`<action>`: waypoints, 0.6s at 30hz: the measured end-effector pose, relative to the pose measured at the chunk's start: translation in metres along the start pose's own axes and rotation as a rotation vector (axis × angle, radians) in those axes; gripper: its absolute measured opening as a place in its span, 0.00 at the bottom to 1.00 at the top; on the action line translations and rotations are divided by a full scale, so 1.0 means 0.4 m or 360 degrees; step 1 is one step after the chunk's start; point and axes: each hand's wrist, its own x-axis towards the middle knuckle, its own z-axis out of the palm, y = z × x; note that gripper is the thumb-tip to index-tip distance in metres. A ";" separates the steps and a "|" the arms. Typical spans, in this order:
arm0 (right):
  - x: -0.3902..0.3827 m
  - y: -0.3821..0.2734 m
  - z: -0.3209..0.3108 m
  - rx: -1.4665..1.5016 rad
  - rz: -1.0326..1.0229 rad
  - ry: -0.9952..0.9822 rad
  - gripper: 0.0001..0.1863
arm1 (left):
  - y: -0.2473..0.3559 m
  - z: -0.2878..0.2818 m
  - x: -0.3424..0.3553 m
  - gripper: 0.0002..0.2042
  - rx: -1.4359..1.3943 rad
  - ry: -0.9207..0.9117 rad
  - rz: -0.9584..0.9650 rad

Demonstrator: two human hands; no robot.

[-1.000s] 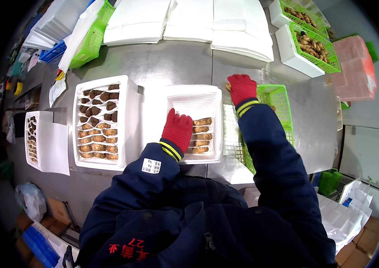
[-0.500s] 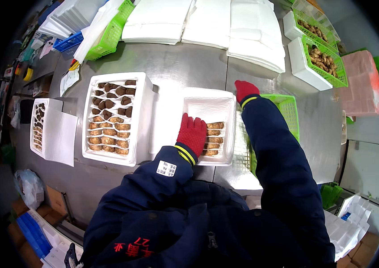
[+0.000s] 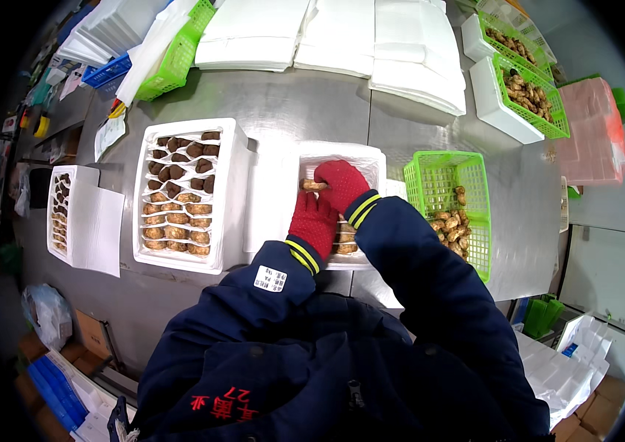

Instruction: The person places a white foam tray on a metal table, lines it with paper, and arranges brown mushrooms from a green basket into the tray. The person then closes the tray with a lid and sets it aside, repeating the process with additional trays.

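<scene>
My right hand, in a red glove, grips a pale brown mushroom inside a white foam box. My left hand, also gloved, lies just below it in the same box, fingers extended, touching or nearly touching that mushroom. Rows of similar mushrooms show at the box's right side, partly under my right hand and sleeve. To the right a green basket holds loose mushrooms. To the left a larger foam box holds dark lumpy pieces and pale mushrooms between white dividers.
A narrow foam box stands far left. Stacked white sheets line the steel table's back, beside green and blue baskets. Filled green baskets sit back right, near wrapped pink foam.
My right hand has moved left from over the green basket into the middle foam box with a mushroom, uncovering the basket's contents. My left hand has stayed in the box.
</scene>
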 end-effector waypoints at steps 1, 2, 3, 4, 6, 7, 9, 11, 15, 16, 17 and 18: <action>0.001 0.003 -0.009 -0.0107 -0.0050 -0.0042 0.13 | -0.004 -0.003 -0.004 0.20 -0.0029 -0.0034 0.0015; -0.001 0.016 -0.003 0.0028 -0.0015 -0.0085 0.13 | -0.007 -0.008 -0.008 0.18 -0.0098 -0.0014 0.0025; -0.006 0.023 0.008 0.0103 0.0026 -0.0109 0.12 | -0.008 -0.008 -0.010 0.17 -0.0149 0.0041 0.0025; -0.010 0.026 0.014 0.0100 -0.0059 -0.0074 0.12 | -0.010 -0.011 -0.012 0.17 -0.0165 0.0008 0.0020; -0.020 0.036 0.020 0.0070 -0.0105 -0.0089 0.11 | -0.009 -0.018 -0.016 0.16 -0.0155 -0.0020 0.0046; -0.024 0.032 0.018 0.0037 -0.0166 -0.0062 0.11 | -0.008 -0.022 -0.018 0.16 -0.0127 -0.0022 0.0078; -0.016 0.031 0.025 -0.0235 -0.0250 -0.0244 0.10 | -0.014 -0.030 -0.025 0.14 -0.0225 -0.0074 0.0078; -0.025 0.026 0.008 -0.0178 -0.0253 -0.0233 0.11 | -0.029 -0.068 -0.007 0.13 -0.0148 -0.0240 0.0070; -0.058 0.015 -0.026 0.0147 -0.0123 -0.0116 0.15 | -0.085 -0.088 0.042 0.13 -0.0080 0.0102 0.0123; -0.074 0.037 -0.040 0.0047 -0.0307 0.0073 0.16 | -0.088 -0.082 0.052 0.16 -0.0054 0.0123 0.0165; -0.098 0.038 -0.098 0.0270 -0.0227 0.0218 0.16 | -0.092 -0.077 0.052 0.15 -0.0078 0.0068 0.0159; -0.121 0.055 -0.147 0.0487 0.0129 0.0298 0.16 | -0.100 -0.073 0.050 0.14 -0.0099 0.0011 0.0152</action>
